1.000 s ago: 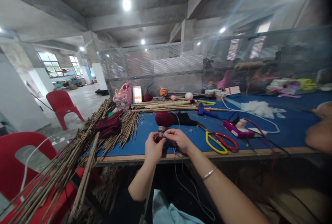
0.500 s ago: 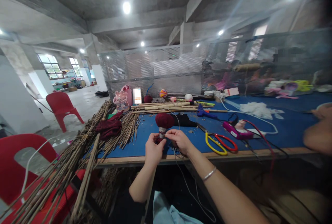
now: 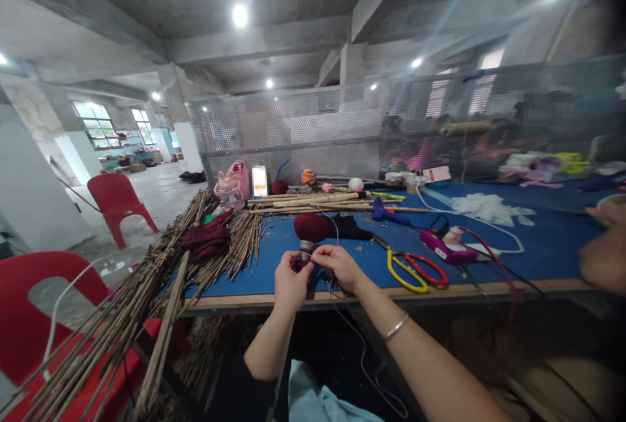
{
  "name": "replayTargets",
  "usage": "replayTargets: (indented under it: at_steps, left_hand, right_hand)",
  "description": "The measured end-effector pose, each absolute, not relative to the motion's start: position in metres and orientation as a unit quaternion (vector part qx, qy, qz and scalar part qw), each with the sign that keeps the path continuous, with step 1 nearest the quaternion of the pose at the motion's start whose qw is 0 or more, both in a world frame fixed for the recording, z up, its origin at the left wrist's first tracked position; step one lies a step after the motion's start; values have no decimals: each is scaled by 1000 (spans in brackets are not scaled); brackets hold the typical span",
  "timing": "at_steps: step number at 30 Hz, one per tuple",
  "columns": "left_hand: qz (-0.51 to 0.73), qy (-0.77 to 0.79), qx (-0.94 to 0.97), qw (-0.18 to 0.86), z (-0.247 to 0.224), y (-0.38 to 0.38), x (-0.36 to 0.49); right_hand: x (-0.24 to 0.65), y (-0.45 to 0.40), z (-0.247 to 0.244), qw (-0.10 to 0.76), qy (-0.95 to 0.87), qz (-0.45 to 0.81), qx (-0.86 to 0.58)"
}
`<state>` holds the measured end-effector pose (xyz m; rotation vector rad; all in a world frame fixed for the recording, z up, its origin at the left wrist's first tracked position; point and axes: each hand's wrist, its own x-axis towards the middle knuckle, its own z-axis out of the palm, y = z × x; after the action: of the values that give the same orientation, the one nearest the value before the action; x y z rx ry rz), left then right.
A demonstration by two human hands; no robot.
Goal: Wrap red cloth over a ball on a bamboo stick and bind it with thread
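Note:
A dark red, cloth-covered ball (image 3: pixel 311 227) stands upright over the table's front edge, with pale string (image 3: pixel 306 247) wound about its narrow neck. My left hand (image 3: pixel 292 278) is closed around the neck just below the winding. My right hand (image 3: pixel 340 267) pinches close beside the neck, fingertips together on the string. From under the right hand a loose grey-white cord (image 3: pixel 362 350) hangs down past the table edge toward my lap. What lies inside the left fingers is mostly hidden. A black cloth (image 3: pixel 355 227) lies just behind the right hand.
Scissors (image 3: pixel 413 271) with yellow and red handles lie at right, near a purple box (image 3: pixel 447 247) and a blue glue gun (image 3: pixel 386 212). Bundled sticks (image 3: pixel 127 304) and maroon cloth (image 3: pixel 205 242) are at left. Another person's hand (image 3: pixel 606 252) is at far right.
My hands stay around the neck of the ball with barely any movement. The cord hanging below has shifted slightly. The other person's hand at far right has moved a little.

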<state>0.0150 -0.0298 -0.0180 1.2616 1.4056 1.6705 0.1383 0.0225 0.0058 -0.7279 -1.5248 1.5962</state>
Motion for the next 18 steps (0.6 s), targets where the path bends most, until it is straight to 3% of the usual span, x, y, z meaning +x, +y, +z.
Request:
replayTargets:
  at_steps: [12, 18]
  left_hand:
    - [653, 521, 449, 317, -15, -31, 16]
    - [652, 487, 433, 388, -13, -35, 13]
  right_hand:
    - [138, 25, 3, 404, -608, 615, -297]
    - [135, 25, 3, 415, -602, 614, -297]
